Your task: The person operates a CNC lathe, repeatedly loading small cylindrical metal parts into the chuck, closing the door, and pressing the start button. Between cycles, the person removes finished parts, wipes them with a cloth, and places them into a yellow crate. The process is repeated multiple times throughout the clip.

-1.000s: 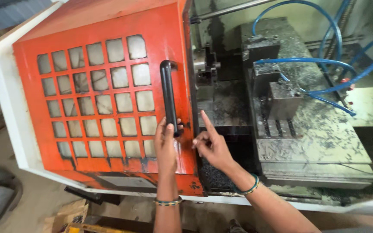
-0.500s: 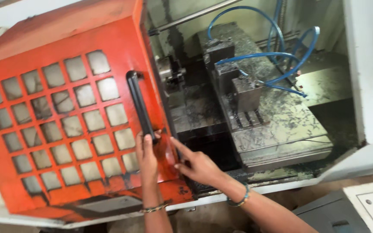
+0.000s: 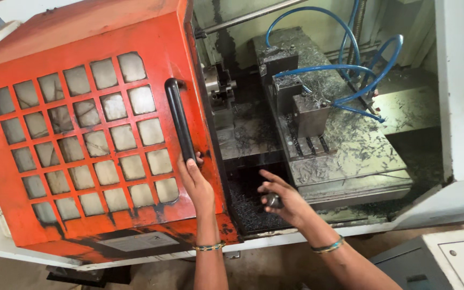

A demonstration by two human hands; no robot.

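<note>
The black door handle (image 3: 180, 121) runs upright along the right edge of the orange machine door (image 3: 81, 145), whose grid of small clouded windows hides whatever lies behind it. The door's left side is cut off by the frame edge, and its lower lip is scuffed dark. The left hand (image 3: 197, 182) is wrapped around the handle's lower end, fingers curled behind the bar so their tips are hidden; a beaded bangle sits on that wrist.

Just right of the door, the open machine bay shows a dark chip-filled trough, its depth hard to make out. The right hand (image 3: 283, 201) hovers over that trough, fingers loosely closed on a small dark rounded part (image 3: 273, 201); the fingers cover much of it, so its shape cannot be told. A thin bangle circles this wrist too.

Further right, a grey slotted machine table (image 3: 350, 156) strewn with metal shavings carries block-shaped tool holders, with blue hoses (image 3: 345, 80) looping above them, their upper ends cut off. A white cabinet panel (image 3: 463, 91) closes the right side.
</note>
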